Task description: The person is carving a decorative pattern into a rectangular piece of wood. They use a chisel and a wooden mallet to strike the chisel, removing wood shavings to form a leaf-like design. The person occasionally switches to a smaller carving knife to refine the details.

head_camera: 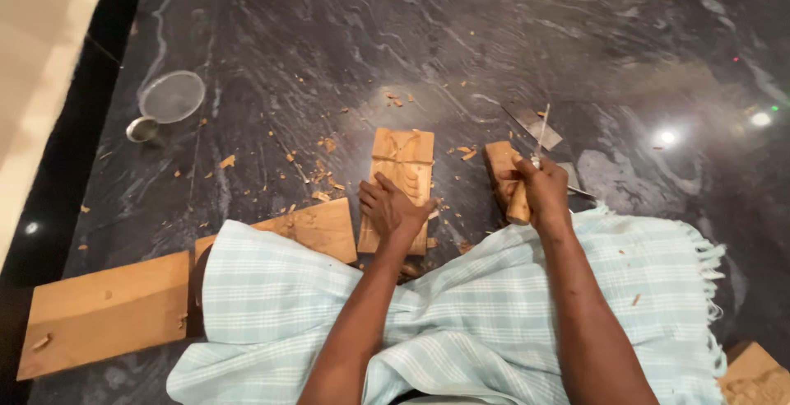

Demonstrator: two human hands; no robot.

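Note:
A small carved wooden panel (403,158) lies upright on the dark stone floor in front of me. My left hand (392,207) rests flat on its lower part, fingers spread. My right hand (543,187) is closed around a chisel with a wooden handle (518,206); its thin metal blade (541,129) points up and away. Just left of that hand lies a wooden mallet block (499,165). A pale blue checked cloth (461,314) covers my lap.
A second carved board (317,228) and a plain larger board (103,310) lie to the left. A small metal cup (141,129) and a round strainer (172,96) sit at far left. Flat metal blades (539,125) lie behind the right hand. Wood chips are scattered about.

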